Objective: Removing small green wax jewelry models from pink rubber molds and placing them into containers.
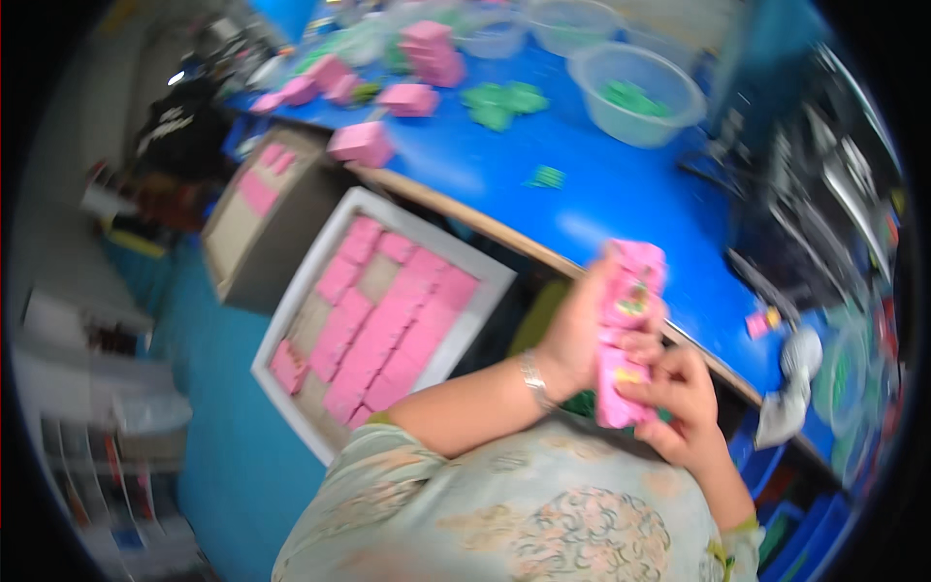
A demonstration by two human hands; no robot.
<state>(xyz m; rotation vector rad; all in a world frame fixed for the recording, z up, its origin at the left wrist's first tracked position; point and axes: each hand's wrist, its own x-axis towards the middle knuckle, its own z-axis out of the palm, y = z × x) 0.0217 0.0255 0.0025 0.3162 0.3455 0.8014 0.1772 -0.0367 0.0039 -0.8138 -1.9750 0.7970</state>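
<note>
A long pink piece [613,383] with small green and yellow details is held upright in front of my chest, blurred by motion. My left hand [582,335] wraps round its left side and middle. On its lower right, my right hand [679,403] has bent fingers pressed on it near a yellow spot. Whether it is one piece or several pressed together I cannot tell. To the left of my left forearm stands a white-rimmed tray [281,339] filled with rows of pink blocks [393,335].
A blue table [621,204] stretches ahead. On it are pink blocks [432,53], green pieces [504,102], a clear bowl [635,97] with green bits, and dark equipment [815,223] at right. A box [262,223] with pink pieces on top stands left.
</note>
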